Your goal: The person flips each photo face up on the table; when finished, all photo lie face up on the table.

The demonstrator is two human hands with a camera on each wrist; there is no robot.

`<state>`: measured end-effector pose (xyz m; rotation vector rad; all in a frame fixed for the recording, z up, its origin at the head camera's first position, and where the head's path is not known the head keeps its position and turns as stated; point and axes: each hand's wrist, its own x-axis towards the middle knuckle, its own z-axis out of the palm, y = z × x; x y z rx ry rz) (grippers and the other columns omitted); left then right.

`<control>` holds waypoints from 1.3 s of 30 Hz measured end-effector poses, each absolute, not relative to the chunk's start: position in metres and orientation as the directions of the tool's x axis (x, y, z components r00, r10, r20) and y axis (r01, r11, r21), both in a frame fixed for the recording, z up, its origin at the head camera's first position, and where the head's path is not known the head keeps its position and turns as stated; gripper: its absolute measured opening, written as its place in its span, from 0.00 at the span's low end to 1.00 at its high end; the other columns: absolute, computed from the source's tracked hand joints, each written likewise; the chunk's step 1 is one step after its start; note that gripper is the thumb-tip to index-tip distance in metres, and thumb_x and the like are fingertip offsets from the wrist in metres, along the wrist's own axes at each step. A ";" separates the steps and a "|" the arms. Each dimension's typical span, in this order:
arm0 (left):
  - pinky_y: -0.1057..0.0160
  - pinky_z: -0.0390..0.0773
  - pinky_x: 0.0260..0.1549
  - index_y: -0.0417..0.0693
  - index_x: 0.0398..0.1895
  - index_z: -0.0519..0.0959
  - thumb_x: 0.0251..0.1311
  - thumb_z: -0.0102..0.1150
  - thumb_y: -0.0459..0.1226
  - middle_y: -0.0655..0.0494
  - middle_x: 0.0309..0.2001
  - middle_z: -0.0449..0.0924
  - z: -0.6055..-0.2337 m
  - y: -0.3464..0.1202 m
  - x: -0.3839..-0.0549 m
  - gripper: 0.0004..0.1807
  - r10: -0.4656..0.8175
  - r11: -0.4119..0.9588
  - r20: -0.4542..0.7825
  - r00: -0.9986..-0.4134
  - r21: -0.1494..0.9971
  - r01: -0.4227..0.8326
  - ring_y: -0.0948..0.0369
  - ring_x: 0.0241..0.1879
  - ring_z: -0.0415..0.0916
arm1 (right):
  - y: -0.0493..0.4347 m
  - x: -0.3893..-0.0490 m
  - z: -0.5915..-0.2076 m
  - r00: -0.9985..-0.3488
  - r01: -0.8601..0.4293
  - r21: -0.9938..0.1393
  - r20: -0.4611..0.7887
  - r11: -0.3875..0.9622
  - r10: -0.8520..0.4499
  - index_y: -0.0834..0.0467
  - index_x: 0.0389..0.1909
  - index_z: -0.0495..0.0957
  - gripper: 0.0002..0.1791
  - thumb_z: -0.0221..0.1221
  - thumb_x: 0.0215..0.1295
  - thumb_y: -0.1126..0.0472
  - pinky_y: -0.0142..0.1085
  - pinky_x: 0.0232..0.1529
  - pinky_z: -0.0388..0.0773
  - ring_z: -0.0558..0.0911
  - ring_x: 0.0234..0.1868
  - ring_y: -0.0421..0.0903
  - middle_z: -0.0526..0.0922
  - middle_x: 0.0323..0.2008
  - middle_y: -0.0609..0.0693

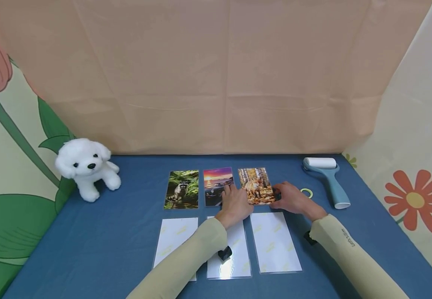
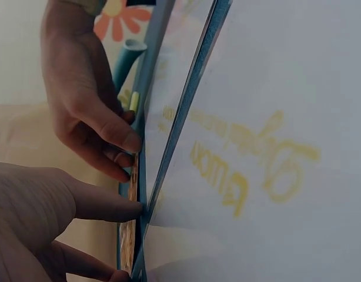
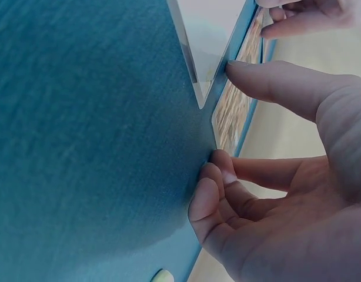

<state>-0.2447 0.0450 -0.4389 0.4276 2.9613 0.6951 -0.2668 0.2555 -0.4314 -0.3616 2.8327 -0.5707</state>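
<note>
A fox photo (image 1: 252, 180) lies flat on the blue tabletop, last to the right in a row of three. My left hand (image 1: 236, 204) touches its near left edge with extended thumb and fingers. At its near right corner my right hand (image 1: 294, 198) has the thumb on the near edge, with bent fingers against the side edge. A sunset car photo (image 1: 216, 176) lies partly behind my left hand, and a raccoon photo (image 1: 181, 189) is further left. Closer to me lie three white sheets (image 1: 276, 245) with clear borders and faint yellow print; my left forearm hides part of two.
A white plush dog (image 1: 89, 164) sits at the back left. To the right lie a blue-handled roller (image 1: 331, 182) with a white head and a pale green ring (image 1: 306, 192). A beige cloth (image 1: 219, 83) hangs along the table's far edge.
</note>
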 end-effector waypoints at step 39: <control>0.48 0.65 0.43 0.40 0.54 0.83 0.64 0.65 0.35 0.48 0.45 0.74 -0.420 -0.095 -0.158 0.16 0.278 0.760 0.200 -0.939 0.552 0.343 0.51 0.45 0.68 | 0.213 -0.175 -0.407 -0.930 -0.351 -0.481 0.083 0.803 -0.357 0.62 0.56 0.79 0.18 0.65 0.68 0.62 0.43 0.43 0.81 0.80 0.46 0.52 0.79 0.52 0.56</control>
